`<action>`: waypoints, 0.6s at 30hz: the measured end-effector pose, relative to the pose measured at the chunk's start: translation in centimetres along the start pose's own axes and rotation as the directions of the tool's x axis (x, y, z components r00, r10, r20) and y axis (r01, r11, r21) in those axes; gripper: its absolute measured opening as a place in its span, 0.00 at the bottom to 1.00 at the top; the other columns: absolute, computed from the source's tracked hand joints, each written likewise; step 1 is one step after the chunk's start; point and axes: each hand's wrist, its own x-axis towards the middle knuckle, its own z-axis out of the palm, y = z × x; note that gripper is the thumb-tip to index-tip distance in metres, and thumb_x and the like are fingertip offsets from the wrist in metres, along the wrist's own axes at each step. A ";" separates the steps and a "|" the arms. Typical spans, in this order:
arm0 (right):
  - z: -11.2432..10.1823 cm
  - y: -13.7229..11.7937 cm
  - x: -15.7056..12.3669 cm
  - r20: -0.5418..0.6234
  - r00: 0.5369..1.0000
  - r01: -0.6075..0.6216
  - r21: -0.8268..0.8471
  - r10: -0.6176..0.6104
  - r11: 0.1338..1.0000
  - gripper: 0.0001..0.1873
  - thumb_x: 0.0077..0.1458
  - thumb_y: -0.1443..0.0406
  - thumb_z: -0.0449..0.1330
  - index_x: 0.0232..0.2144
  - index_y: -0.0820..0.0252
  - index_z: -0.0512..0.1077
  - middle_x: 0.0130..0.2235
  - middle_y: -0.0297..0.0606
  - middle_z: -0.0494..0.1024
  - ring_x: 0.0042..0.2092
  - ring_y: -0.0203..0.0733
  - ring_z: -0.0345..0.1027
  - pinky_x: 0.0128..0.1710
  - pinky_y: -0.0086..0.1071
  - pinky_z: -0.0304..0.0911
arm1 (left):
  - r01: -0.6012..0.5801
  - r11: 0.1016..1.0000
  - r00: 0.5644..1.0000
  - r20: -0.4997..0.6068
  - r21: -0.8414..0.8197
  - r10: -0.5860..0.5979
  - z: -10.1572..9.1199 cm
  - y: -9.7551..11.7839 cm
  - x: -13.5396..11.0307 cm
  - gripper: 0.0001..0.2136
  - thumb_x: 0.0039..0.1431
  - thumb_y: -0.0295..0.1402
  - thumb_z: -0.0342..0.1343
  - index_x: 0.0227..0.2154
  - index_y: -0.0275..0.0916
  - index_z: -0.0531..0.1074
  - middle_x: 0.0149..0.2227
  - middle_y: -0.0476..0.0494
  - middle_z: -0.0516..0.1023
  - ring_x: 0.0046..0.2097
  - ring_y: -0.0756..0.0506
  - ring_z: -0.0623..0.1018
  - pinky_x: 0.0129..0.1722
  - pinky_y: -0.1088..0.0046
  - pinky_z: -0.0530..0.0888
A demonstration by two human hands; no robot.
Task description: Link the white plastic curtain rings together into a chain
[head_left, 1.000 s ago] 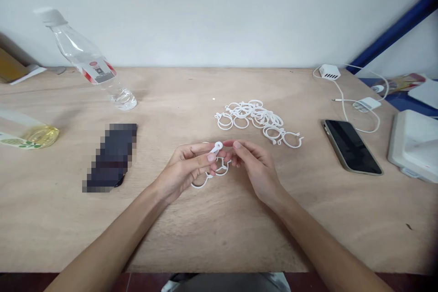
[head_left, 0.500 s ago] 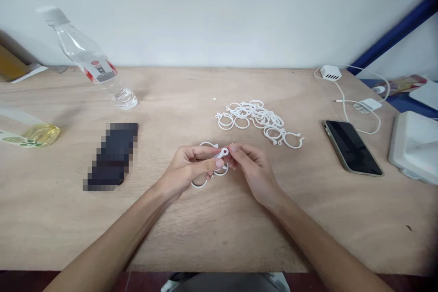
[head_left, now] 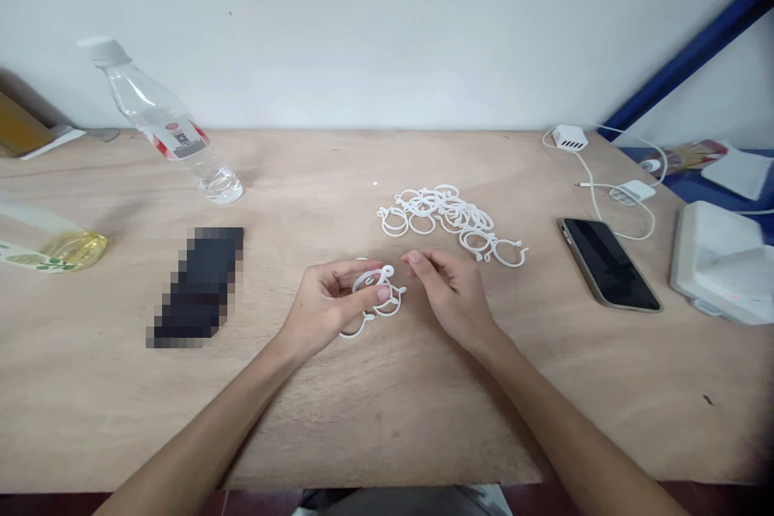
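My left hand [head_left: 326, 302] is closed on a white plastic ring [head_left: 370, 280], pinched between thumb and fingers just above the wooden table [head_left: 375, 403]. More linked white rings [head_left: 380, 310] hang or lie under it. My right hand [head_left: 451, 294] is just right of the ring, fingers loosely curled and apart, nothing held in them. A heap of loose white rings [head_left: 451, 218] lies on the table a little beyond my right hand.
A clear water bottle [head_left: 166, 125] stands at the back left, a bottle with yellow liquid [head_left: 52, 246] lies at the left edge. A dark pixelated object [head_left: 199, 286] is left of my hands. A phone [head_left: 608, 262], chargers with cables [head_left: 605, 177] and a white box [head_left: 719, 258] sit to the right.
My right hand has let go of the ring and drawn slightly to the right. The ring has turned flatter in my left hand. The camera tilted a little.
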 end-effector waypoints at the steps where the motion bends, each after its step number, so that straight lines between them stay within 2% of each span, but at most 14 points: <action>1: -0.1 0.4 0.4 -0.025 0.998 0.058 -0.140 -0.062 0.988 0.15 0.59 0.58 0.53 0.33 0.60 0.76 0.31 0.39 0.78 0.34 0.42 0.69 0.36 0.35 0.62 | -0.041 0.999 0.998 -0.040 0.034 0.042 0.0 -0.1 0.0 0.22 0.38 0.35 0.70 0.39 0.33 0.78 0.29 0.43 0.79 0.31 0.47 0.76 0.27 0.74 0.70; 4: -0.2 1.4 2.0 0.009 0.975 0.199 -0.484 -0.222 0.852 0.14 0.59 0.64 0.53 0.42 0.60 0.75 0.38 0.44 0.78 0.42 0.48 0.68 0.44 0.40 0.62 | -0.112 0.981 0.987 -0.100 0.159 0.129 0.0 -0.5 0.1 0.22 0.42 0.35 0.68 0.42 0.32 0.77 0.28 0.45 0.77 0.30 0.48 0.75 0.29 0.73 0.71; 7: 0.5 2.0 3.5 0.098 0.961 0.260 -0.647 -0.259 0.717 0.16 0.59 0.65 0.54 0.48 0.59 0.73 0.42 0.46 0.76 0.46 0.52 0.65 0.46 0.42 0.60 | -0.102 0.966 0.989 -0.083 0.237 0.124 0.0 -0.9 0.2 0.22 0.45 0.37 0.66 0.43 0.33 0.76 0.30 0.44 0.77 0.29 0.48 0.74 0.27 0.74 0.69; 12: 1.3 2.5 4.9 0.181 0.949 0.303 -0.742 -0.257 0.598 0.14 0.60 0.68 0.51 0.37 0.60 0.77 0.37 0.46 0.76 0.43 0.51 0.64 0.44 0.42 0.59 | -0.121 0.972 0.993 0.018 0.202 0.120 -0.3 -1.0 0.4 0.20 0.47 0.38 0.64 0.43 0.32 0.75 0.32 0.42 0.78 0.31 0.47 0.74 0.29 0.72 0.70; 15: 1.2 2.4 4.4 0.160 0.926 0.350 -0.700 -0.341 0.623 0.14 0.61 0.69 0.49 0.36 0.61 0.75 0.37 0.46 0.76 0.43 0.50 0.64 0.45 0.42 0.58 | -0.154 0.952 0.988 0.042 0.263 0.148 -0.6 -1.2 0.4 0.19 0.49 0.38 0.63 0.43 0.33 0.75 0.33 0.42 0.78 0.33 0.46 0.75 0.32 0.70 0.72; 17: 1.0 2.0 3.6 0.094 0.919 0.363 -0.584 -0.384 0.726 0.13 0.61 0.68 0.49 0.37 0.61 0.74 0.37 0.44 0.77 0.42 0.48 0.65 0.46 0.41 0.59 | -0.219 0.895 0.975 0.047 0.388 0.218 -0.7 -1.4 0.5 0.17 0.49 0.36 0.63 0.43 0.36 0.76 0.36 0.41 0.79 0.37 0.43 0.76 0.36 0.67 0.73; 18: 0.9 1.6 3.1 0.044 0.926 0.346 -0.498 -0.375 0.795 0.12 0.61 0.67 0.50 0.37 0.61 0.74 0.36 0.43 0.77 0.40 0.46 0.66 0.45 0.40 0.60 | -0.268 0.837 0.960 0.054 0.478 0.276 -0.8 -1.5 0.5 0.17 0.49 0.35 0.63 0.42 0.37 0.76 0.39 0.40 0.79 0.41 0.42 0.76 0.39 0.64 0.73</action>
